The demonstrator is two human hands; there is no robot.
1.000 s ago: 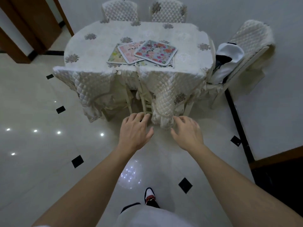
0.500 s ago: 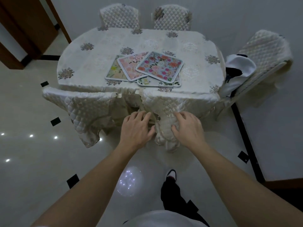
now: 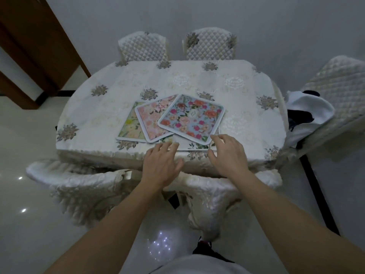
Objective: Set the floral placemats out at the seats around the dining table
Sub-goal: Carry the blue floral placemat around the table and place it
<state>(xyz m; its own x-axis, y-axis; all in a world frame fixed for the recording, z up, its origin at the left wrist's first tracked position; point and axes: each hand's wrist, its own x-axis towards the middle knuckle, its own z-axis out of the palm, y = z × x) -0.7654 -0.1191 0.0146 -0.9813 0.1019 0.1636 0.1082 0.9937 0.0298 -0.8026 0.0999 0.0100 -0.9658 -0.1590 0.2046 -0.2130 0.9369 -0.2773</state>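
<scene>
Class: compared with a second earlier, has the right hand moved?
Yes. The right hand went forward, from the near chair to the table edge by the placemats.

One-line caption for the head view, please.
Open left hand and right hand reach for overlapping floral rectangular placemats on cream-clothed oval dining table.

Grey wall [image 3: 197,12], glossy pale floor [image 3: 25,139], brown woodwork [image 3: 29,42]
</scene>
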